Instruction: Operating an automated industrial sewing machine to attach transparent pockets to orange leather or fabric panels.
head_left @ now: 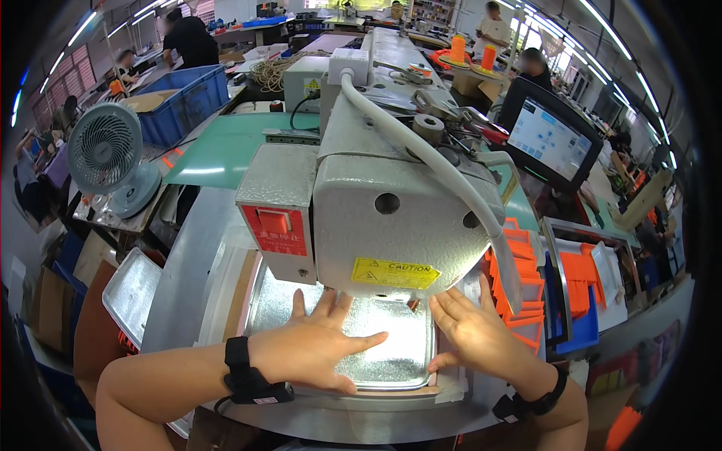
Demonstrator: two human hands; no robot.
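My left hand [316, 346] lies spread open over a shiny silver rectangular tray [391, 353] under the grey head of a machine [398, 210]. My right hand [481, 334] is open at the tray's right edge, its fingertips beside the underside of the machine head and its thumb at the tray's rim. Part of the tray is hidden under my hand and the machine. A red switch box [274, 229] is on the head's left. Orange pieces [515, 263] are piled just right of my right hand.
Another silver tray [131, 297] is at left, below a desk fan [105, 150] and a blue crate [173, 105]. A screen [549, 135] and a bin with orange pieces [575, 316] are at right. Several people [177, 37] are around the room behind.
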